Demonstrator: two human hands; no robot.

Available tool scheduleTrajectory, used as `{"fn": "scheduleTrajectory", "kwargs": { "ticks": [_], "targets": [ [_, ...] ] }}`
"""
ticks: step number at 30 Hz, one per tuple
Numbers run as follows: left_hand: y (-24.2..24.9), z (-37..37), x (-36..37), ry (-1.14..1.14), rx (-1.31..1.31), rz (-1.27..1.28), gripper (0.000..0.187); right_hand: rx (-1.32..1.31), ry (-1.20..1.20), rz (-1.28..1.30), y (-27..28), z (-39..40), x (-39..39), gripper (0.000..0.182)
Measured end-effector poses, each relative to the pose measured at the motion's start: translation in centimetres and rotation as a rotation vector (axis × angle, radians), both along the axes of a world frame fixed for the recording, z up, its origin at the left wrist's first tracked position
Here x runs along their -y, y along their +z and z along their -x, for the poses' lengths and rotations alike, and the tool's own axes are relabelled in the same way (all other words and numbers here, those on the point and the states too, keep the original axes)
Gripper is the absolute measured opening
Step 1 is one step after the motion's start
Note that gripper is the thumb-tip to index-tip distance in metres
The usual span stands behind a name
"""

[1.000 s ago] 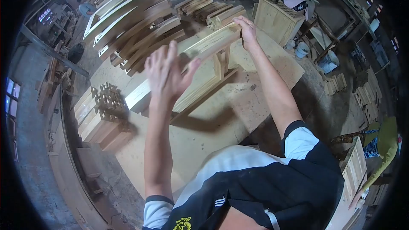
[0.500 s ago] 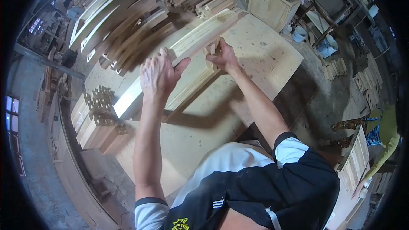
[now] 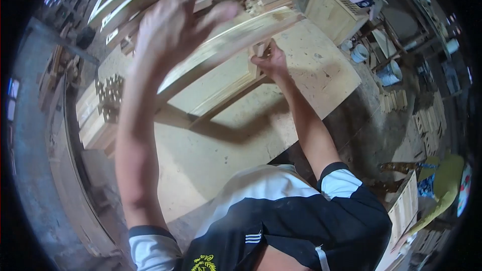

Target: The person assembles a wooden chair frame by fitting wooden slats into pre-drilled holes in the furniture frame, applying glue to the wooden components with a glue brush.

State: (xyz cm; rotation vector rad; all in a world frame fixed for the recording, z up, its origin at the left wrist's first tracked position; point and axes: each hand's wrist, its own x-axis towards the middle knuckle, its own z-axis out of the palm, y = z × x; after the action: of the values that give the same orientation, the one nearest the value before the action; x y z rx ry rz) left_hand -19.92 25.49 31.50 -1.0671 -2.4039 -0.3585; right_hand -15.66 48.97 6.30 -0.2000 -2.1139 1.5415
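Note:
A wooden frame (image 3: 235,46) stands on the pale worktable (image 3: 196,175), with one long rail raised and another long rail (image 3: 226,98) lower down beside it. My right hand (image 3: 275,63) is closed around a short upright piece (image 3: 259,52) that joins the rails near the far end. Above the near part of the raised rail, my left hand (image 3: 170,27) is lifted and blurred by motion. Its thumb stretches away from the fingers, and nothing shows in it. Part of the frame's near end is hidden behind my left forearm.
Long curved wooden parts (image 3: 118,7) are piled at the table's far left. Bundled pieces with slotted ends (image 3: 109,95) lie at the left edge. Short boards (image 3: 268,1) are stacked at the back. A wooden cabinet (image 3: 331,10) and buckets (image 3: 389,74) stand right. Another person's yellow-green sleeve (image 3: 432,211) shows far right.
My left hand has come off the top rail and moved up and to the left. My right hand keeps its hold on the short upright. The view has shifted slightly.

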Motion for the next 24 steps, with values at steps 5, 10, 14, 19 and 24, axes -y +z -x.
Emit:
{"fn": "scheduleTrajectory", "kwargs": {
  "ticks": [5,10,14,19,24],
  "targets": [
    [-2.2,1.6,-0.2,0.144,0.462,0.074,0.071,0.203,-0.029,0.195,-1.7,1.2,-0.2,0.045],
    [-10.0,2.8,0.7,0.196,0.769,-0.009,0.114,-0.013,0.004,-0.08,-3.9,3.0,-1.5,0.05],
    [-10.3,3.3,1.0,0.141,0.712,-0.002,0.109,-0.011,0.01,-0.026,-1.7,2.0,-0.3,0.05],
    [-8.9,1.5,1.6,-0.066,0.886,0.163,0.073,-0.046,0.004,0.044,-2.2,0.9,-0.4,0.049],
    [-9.1,0.3,2.1,-0.062,0.859,0.079,0.054,-0.087,0.019,0.065,-3.1,0.1,-0.6,0.052]
  ]
}}
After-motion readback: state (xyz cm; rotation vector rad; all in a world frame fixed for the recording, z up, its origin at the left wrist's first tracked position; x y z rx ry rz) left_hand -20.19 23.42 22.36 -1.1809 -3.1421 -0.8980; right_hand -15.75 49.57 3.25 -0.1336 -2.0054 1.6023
